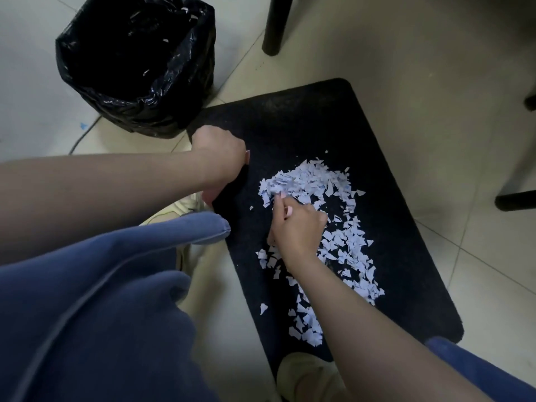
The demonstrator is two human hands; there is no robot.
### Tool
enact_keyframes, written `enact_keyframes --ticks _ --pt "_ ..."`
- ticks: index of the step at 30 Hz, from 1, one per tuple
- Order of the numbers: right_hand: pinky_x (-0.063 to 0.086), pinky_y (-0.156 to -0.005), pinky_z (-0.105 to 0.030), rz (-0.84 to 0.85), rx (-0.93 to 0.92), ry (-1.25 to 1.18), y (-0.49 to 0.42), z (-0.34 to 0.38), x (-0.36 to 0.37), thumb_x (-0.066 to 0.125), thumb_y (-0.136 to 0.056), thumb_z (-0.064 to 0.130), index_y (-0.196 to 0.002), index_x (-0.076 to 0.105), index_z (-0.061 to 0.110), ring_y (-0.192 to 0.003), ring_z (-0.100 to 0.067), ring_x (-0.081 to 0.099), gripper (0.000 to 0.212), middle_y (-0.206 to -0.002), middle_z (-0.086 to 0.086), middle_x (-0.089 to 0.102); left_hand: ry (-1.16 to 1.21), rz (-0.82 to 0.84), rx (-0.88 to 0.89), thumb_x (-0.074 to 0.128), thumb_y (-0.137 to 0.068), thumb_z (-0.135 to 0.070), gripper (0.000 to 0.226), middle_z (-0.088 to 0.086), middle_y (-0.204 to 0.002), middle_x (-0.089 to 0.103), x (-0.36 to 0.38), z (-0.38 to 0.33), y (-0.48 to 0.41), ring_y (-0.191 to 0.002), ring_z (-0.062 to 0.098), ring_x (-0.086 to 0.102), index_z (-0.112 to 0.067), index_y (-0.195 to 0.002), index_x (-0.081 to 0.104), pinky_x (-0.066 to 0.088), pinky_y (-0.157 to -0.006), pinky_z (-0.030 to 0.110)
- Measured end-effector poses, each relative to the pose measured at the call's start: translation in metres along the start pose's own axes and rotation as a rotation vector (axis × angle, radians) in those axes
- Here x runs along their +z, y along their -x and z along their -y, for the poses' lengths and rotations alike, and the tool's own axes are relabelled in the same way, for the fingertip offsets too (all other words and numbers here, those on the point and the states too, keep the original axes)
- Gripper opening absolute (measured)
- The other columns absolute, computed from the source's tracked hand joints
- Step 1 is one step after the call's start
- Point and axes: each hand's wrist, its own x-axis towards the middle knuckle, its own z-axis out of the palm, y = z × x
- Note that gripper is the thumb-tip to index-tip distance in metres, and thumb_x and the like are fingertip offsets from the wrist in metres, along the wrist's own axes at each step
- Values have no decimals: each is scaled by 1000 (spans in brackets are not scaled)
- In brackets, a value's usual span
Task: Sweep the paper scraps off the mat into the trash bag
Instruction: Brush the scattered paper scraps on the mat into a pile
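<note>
A black mat point(333, 126) lies on the tiled floor with a long pile of pale blue-white paper scraps point(342, 245) strewn down its middle. My left hand point(220, 149) grips the mat's left edge, which is lifted a little off the floor. My right hand point(295, 224) rests in the pile with its fingers curled and its fingertips among the scraps at the upper end. The black trash bag point(139, 68) stands open at the upper left, just beyond the mat's far left corner, with a few scraps inside.
My blue trouser legs point(101, 300) and light shoes point(307, 372) fill the lower left and bottom. Black furniture legs point(275, 24) stand behind the mat and at the right edge. A dark cable point(84, 134) runs along the floor beside the bag.
</note>
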Motion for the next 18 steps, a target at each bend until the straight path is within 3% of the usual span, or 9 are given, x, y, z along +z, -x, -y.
enact_keyframes --ticks 4,7,10,13,15,18 --pt "31 -90 -36 135 -110 -185 -5 3 1 40 -100 47 -78 68 24 -78 -21 56 41 -63 3 63 -35 34 5 52 -88 -16 13 0 -64 48 0 -8 -3 -63 21 55 -17 -88 65 32 -48 24" --pt "27 -88 -35 329 -185 -146 -5 13 9 41 -98 49 -74 60 30 -84 -21 58 35 -67 3 64 -58 71 46 56 -82 -12 17 1 -69 50 1 -11 -4 -69 24 54 -20 -95 63 32 -48 24" --pt "25 -88 -35 271 -165 14 -4 8 8 32 -100 53 -78 63 29 -85 -21 57 45 -66 3 66 -31 44 7 46 -95 -25 21 3 -86 64 0 -8 -3 -83 25 63 -16 -91 65 40 -60 27" --pt "26 -88 -35 161 -119 56 -5 -5 -7 32 -100 51 -86 66 28 -85 -20 56 44 -70 3 65 -55 2 39 45 -95 -25 21 3 -98 66 -19 -2 5 -92 25 63 -15 -93 64 40 -64 27" --pt "29 -92 -37 207 -96 -17 -6 -8 -19 34 -99 53 -80 61 30 -84 -19 57 40 -69 3 66 -88 -3 75 43 -94 -18 16 2 -87 59 -42 0 17 -88 26 62 -15 -85 56 39 -63 28" --pt "28 -96 -39 380 -37 -137 -1 1 -29 40 -97 53 -83 57 33 -88 -17 60 30 -78 7 67 -241 33 119 48 -87 -7 15 -2 -68 46 -76 3 38 -64 19 51 -14 -74 47 37 -53 26"
